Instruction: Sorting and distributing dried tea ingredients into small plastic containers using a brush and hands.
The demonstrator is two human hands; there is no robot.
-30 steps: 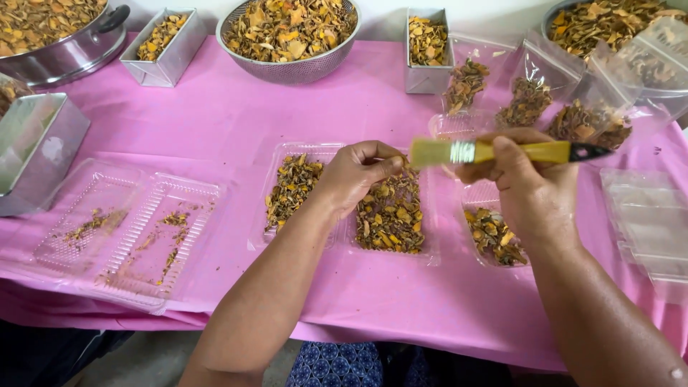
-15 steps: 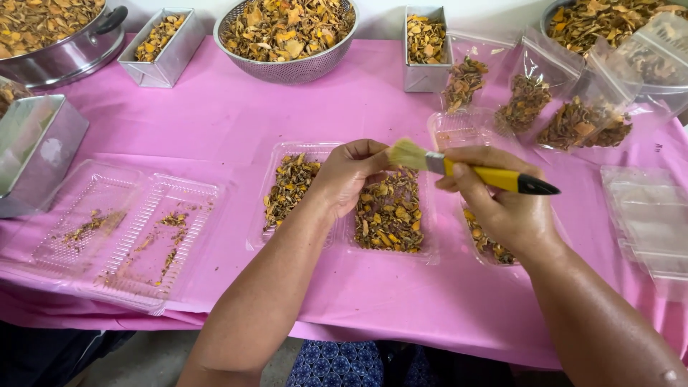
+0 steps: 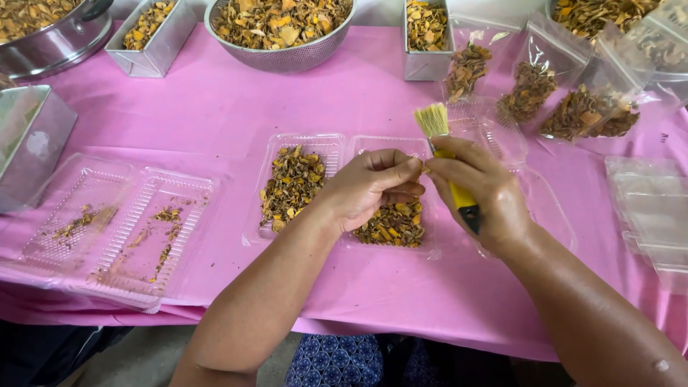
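On the pink-clothed table (image 3: pixel 215 107), near its front edge, the right hand (image 3: pixel 476 193) grips a yellow brush (image 3: pixel 446 154) bristles-up while the left hand (image 3: pixel 373 188) pinches closed above a clear tray (image 3: pixel 390 226) of dried pieces, whatever it holds hidden.

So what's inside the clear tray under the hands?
The clear tray holds dried yellow-brown pieces in both halves. The left hand covers the upper part of the right half, so what lies there cannot be seen.

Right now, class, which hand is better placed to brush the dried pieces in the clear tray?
Likely the right hand: it already grips the yellow-handled brush, bristles up, just above the clear tray. The left hand holds no tool; its fingertips meet the right's.
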